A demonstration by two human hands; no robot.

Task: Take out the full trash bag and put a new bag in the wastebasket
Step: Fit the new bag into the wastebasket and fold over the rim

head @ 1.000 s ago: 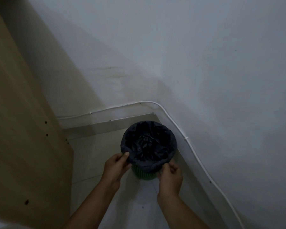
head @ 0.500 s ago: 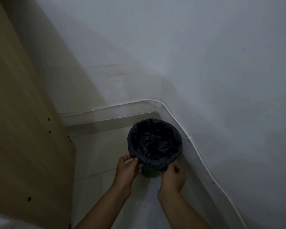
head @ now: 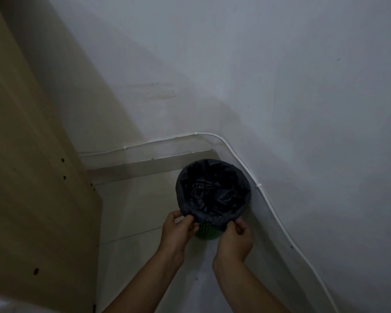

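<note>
Dimness swallows most detail: the black trash bag (head: 213, 195) hides nearly all of the green wastebasket (head: 207, 233), leaving only a ribbed strip showing under the folded-over hem, and I cannot tell what lies among the crumpled folds inside. The basket stands on the floor (head: 133, 211) in the far corner, just beside the wall (head: 280, 86) where a white cable (head: 266, 199) runs. My left hand (head: 175, 231) pinches the bag's hem at the near rim, my right hand (head: 235, 239) pinches it just beside. A wooden panel (head: 32, 177) fills the left edge, partly cut off.
</note>
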